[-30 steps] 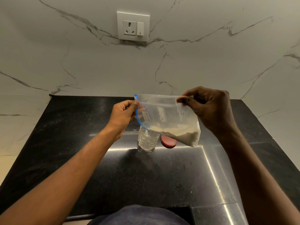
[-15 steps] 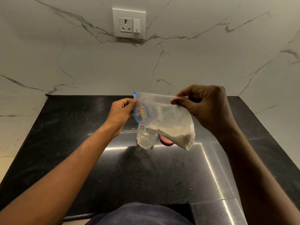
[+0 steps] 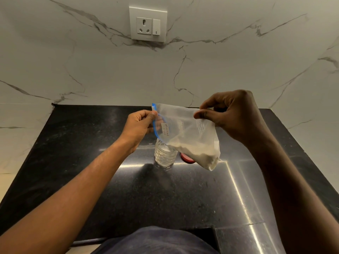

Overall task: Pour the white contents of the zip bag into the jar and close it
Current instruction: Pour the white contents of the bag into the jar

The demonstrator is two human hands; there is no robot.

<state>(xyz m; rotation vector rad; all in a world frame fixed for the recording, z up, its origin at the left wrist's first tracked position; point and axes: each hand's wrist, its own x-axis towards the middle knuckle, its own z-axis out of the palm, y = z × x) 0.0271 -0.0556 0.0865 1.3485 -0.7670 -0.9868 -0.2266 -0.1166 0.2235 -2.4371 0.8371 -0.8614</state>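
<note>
A clear zip bag (image 3: 185,131) with a blue zip strip hangs tilted above the counter, white powder gathered in its lower right corner. My left hand (image 3: 140,125) pinches the blue mouth edge at the left. My right hand (image 3: 233,116) pinches the bag's upper edge at the right. The mouth's low end sits just over an open clear textured jar (image 3: 165,154) standing on the black counter (image 3: 91,162); a little white shows inside the jar's top. A red lid (image 3: 186,159) lies on the counter right of the jar, partly hidden behind the bag.
White marble wall rises behind the counter and at both sides, with a socket and switch plate (image 3: 148,24) high up. A bright seam runs across the counter near the jar. My dark clothing (image 3: 156,242) shows at the bottom edge.
The bag's right end has risen and its mouth has dipped toward the jar. The powder has slid along the lower edge, and some white now shows in the jar.
</note>
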